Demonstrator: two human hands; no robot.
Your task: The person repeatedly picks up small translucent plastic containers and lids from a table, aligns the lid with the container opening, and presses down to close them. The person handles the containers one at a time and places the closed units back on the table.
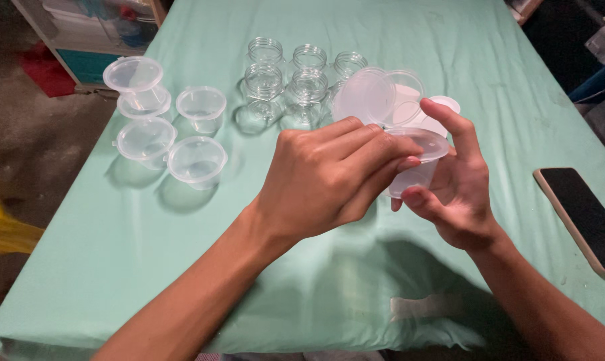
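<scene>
1. Right hand (459,194) grips a small clear plastic cup (413,177) above the green-clothed counter (149,267).
2. Left hand (329,180) fingers press its clear round lid (423,142), closed on it.
3. Lidded clear cups (165,144) stand left; a black phone (586,217) lies right.

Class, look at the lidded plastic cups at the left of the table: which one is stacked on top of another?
The far-left lidded cup: it sits on another cup, while the other three rest directly on the green cloth.
</scene>
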